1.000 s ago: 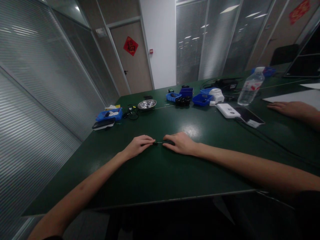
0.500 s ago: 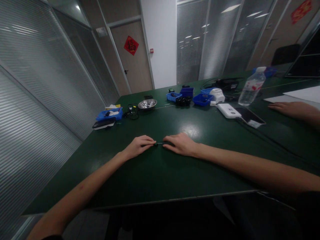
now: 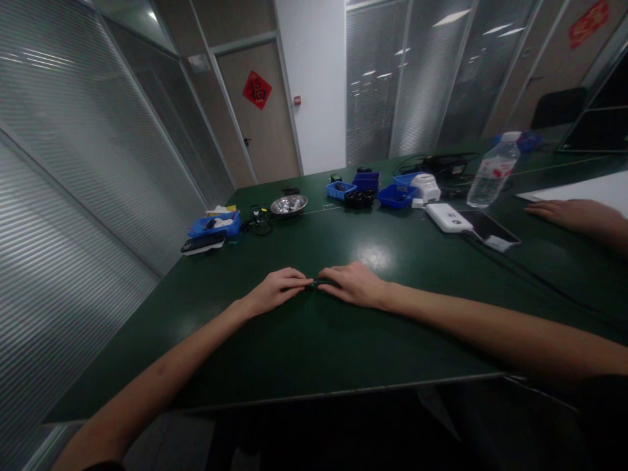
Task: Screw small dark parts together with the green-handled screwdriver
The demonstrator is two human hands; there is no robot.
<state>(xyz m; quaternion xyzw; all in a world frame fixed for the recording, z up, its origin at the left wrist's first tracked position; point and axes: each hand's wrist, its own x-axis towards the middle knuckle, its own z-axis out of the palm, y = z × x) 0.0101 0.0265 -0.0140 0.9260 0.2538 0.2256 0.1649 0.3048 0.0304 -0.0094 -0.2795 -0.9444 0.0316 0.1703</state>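
Observation:
My left hand [image 3: 277,289] rests on the green table [image 3: 314,347], its fingertips pinched on a small dark piece [image 3: 311,286] too small to name. Facing it, my right hand [image 3: 356,283] has its thumb and fingers closed around the dark handle of what looks like a small screwdriver [image 3: 324,282]. The screwdriver lies low, almost along the tabletop, its thin metal shaft pointing at the piece. Only a short bit of the shaft shows between both hands. Whether the tip touches or enters the piece is hidden by my left fingers.
Farther back stand a metal bowl [image 3: 289,206], several blue trays [image 3: 395,195] and a blue tray on the left [image 3: 214,224]. To the right are a water bottle [image 3: 494,171], a white power bank [image 3: 449,218], a phone [image 3: 488,226] and another person's hand [image 3: 576,214] beside white paper [image 3: 589,186].
My left hand has shifted slightly right with the small piece, narrowing the gap, so less of the shaft shows. My right hand has barely moved. The other person's papers have shifted.

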